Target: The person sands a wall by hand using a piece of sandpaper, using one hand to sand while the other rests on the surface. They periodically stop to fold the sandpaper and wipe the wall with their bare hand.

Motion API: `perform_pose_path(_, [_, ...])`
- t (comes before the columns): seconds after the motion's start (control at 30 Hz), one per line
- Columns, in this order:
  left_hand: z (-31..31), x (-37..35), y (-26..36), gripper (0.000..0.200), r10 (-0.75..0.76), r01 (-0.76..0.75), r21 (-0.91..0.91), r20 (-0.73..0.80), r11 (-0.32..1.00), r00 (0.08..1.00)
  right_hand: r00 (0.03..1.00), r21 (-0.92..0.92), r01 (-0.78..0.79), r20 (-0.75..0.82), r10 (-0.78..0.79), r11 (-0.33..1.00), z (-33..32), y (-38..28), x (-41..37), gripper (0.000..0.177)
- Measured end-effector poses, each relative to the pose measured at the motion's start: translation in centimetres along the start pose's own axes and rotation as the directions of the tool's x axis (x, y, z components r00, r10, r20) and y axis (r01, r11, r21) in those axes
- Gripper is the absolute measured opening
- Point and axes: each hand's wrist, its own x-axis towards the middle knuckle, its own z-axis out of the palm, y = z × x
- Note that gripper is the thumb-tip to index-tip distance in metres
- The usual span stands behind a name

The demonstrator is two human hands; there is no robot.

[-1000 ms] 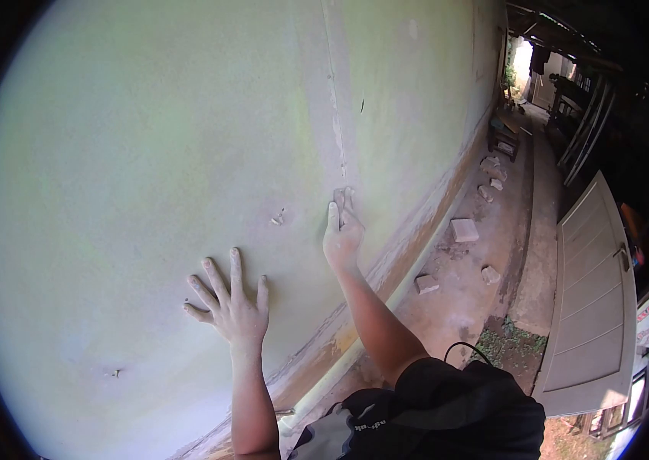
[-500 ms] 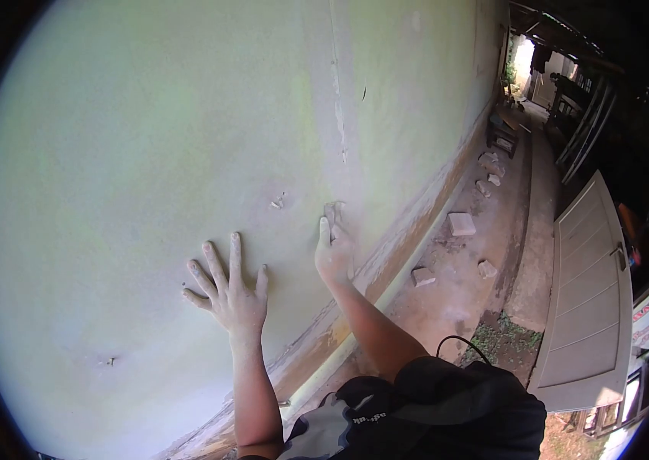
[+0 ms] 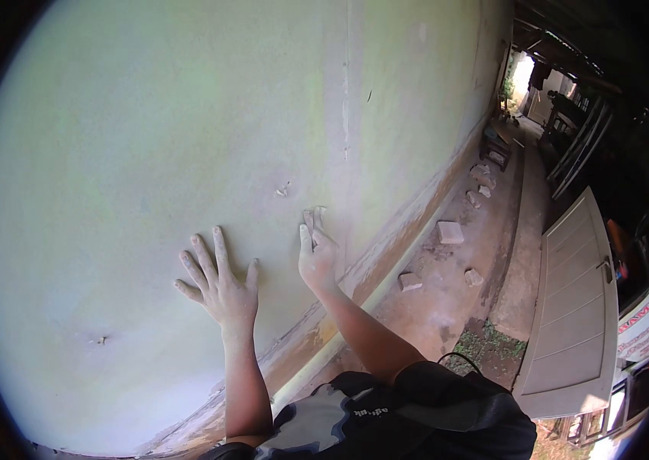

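My left hand [image 3: 226,291] lies flat on the pale green wall [image 3: 148,153], fingers spread, coated in whitish dust. To its right, my right hand [image 3: 317,257], dusty too, is closed with its fingertips at the wall. It grips a small dusty grey piece [image 3: 309,218], whose kind I cannot make out because the fingers partly cover it. Just above the right hand is a chipped spot [image 3: 283,189] in the wall. Another small chipped spot [image 3: 101,340] shows at the lower left. A pale vertical strip with a crack [image 3: 347,115] runs down toward the right hand.
Along the wall's foot runs a peeling ledge [image 3: 370,285]. Broken pale blocks [image 3: 451,232] lie on the concrete floor [image 3: 447,291]. A detached-looking light door panel [image 3: 570,307] stands at the right, and a small dark stool [image 3: 495,146] sits farther back.
My right hand has slid left and slightly down across the wall with the grey piece. My left hand stays nearly in place. The whole view has shifted a little.
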Motion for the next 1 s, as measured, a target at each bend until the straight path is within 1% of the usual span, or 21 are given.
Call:
perform_pose_path(0.07, [-1.0,0.3,-0.8,0.102,-0.012,0.012,0.011,-0.020,1.000,1.000,0.996,0.102,-0.051,0.080,0.043,0.994,-1.2,0.9,0.3,0.032])
perform_pose_path(0.13, [-2.1,0.3,-1.6,0.104,-0.015,0.015,0.018,-0.038,1.000,0.999,0.993,0.060,-0.094,0.078,0.090,0.994,-2.6,4.1,2.5,0.031])
perform_pose_path(0.17, [-2.6,0.3,-1.9,0.104,-0.010,0.011,0.025,-0.034,1.000,0.999,0.914,-0.064,-0.387,0.102,0.392,0.920,-3.9,3.7,4.6,0.027])
perform_pose_path(0.2, [-3.2,0.4,-2.0,0.106,-0.023,0.024,0.034,-0.023,0.999,0.999,0.752,-0.190,-0.632,0.086,0.653,0.752,-4.8,2.6,6.0,0.028])
perform_pose_path(0.3, [-3.3,0.0,-3.1,0.109,-0.026,0.027,0.029,-0.059,0.999,0.998,0.747,-0.143,-0.635,0.135,0.650,0.759,-3.8,-0.1,5.6,0.031])
perform_pose_path(0.33, [-3.1,-0.1,-3.6,0.109,-0.021,0.024,0.027,-0.099,0.999,0.995,0.934,-0.011,-0.350,0.065,0.350,0.937,-1.5,-0.7,3.5,0.030])
perform_pose_path(0.37, [-2.8,-0.1,-4.0,0.109,-0.026,0.029,0.018,-0.116,0.999,0.993,0.999,0.091,-0.011,-0.045,0.015,0.996,1.2,-1.2,0.6,0.029])
perform_pose_path(0.43, [-2.7,-0.7,-5.2,0.110,-0.032,0.037,0.037,-0.124,0.999,0.992,0.947,0.079,0.294,0.114,-0.301,0.953,2.2,-8.0,-3.4,0.028])
perform_pose_path(0.47, [-2.8,-0.9,-5.8,0.106,-0.042,0.043,0.006,-0.116,0.999,0.992,0.948,0.077,0.292,0.112,-0.299,0.953,2.7,-8.3,-3.7,0.028])
perform_pose_path(0.5, [-2.9,-1.2,-6.6,0.106,-0.031,0.032,0.004,-0.109,0.999,0.993,0.846,0.072,0.498,0.181,-0.502,0.864,3.2,-8.3,-4.1,0.028])
perform_pose_path(0.53, [-3.1,-1.4,-7.4,0.106,-0.035,0.037,0.012,-0.148,0.999,0.988,0.702,0.073,0.674,0.246,-0.668,0.735,3.4,-8.1,-4.4,0.029])
perform_pose_path(0.57, [-3.5,-1.7,-8.3,0.106,-0.035,0.039,0.018,-0.181,0.999,0.983,0.718,0.049,0.663,0.239,-0.653,0.747,3.4,-7.4,-4.1,0.029])
perform_pose_path(0.63, [-4.6,-2.3,-10.2,0.106,-0.045,0.049,0.025,-0.148,0.998,0.988,0.827,-0.011,0.558,0.100,-0.554,0.830,3.0,-4.3,-2.2,0.032])
perform_pose_path(0.67, [-4.8,-2.6,-11.4,0.106,-0.036,0.041,0.029,-0.178,0.999,0.983,0.938,-0.018,0.347,-0.013,-0.348,0.938,2.7,-3.6,-1.1,0.033])
perform_pose_path(0.7, [-5.0,-3.0,-12.2,0.106,-0.036,0.044,0.032,-0.211,0.999,0.977,0.985,0.003,0.126,-0.120,-0.125,0.992,2.5,-3.3,-0.1,0.034])
perform_pose_path(0.73, [-5.2,-3.2,-12.8,0.103,-0.031,0.037,0.027,-0.189,0.999,0.982,0.986,-0.003,0.122,-0.112,-0.122,0.992,2.6,-3.4,-0.1,0.034])
perform_pose_path(0.77, [-5.5,-3.6,-13.2,0.103,-0.035,0.041,0.028,-0.183,0.999,0.982,0.991,0.029,-0.056,-0.121,0.059,0.998,2.8,-3.8,-0.2,0.035])
perform_pose_path(0.8, [-5.5,-3.7,-13.3,0.101,-0.026,0.030,0.025,-0.168,0.999,0.985,0.964,0.067,-0.224,-0.128,0.231,0.972,3.3,-4.3,0.0,0.036])
perform_pose_path(0.87, [-5.3,-3.4,-13.0,0.094,0.000,0.000,-0.002,-0.184,1.000,0.983,0.992,0.098,0.052,-0.119,-0.040,0.994,5.3,-8.8,-3.5,0.036])
perform_pose_path(0.9, [-5.4,-3.4,-13.0,0.094,0.004,-0.005,-0.003,-0.187,1.000,0.982,0.990,0.091,0.137,-0.058,-0.132,0.986,6.0,-10.6,-6.2,0.036])
perform_pose_path(1.0, [-5.4,-3.4,-12.8,0.088,-0.001,-0.003,-0.021,-0.190,1.000,0.982,0.917,0.065,0.386,0.087,-0.390,0.920,7.2,-11.6,-12.9,0.037])
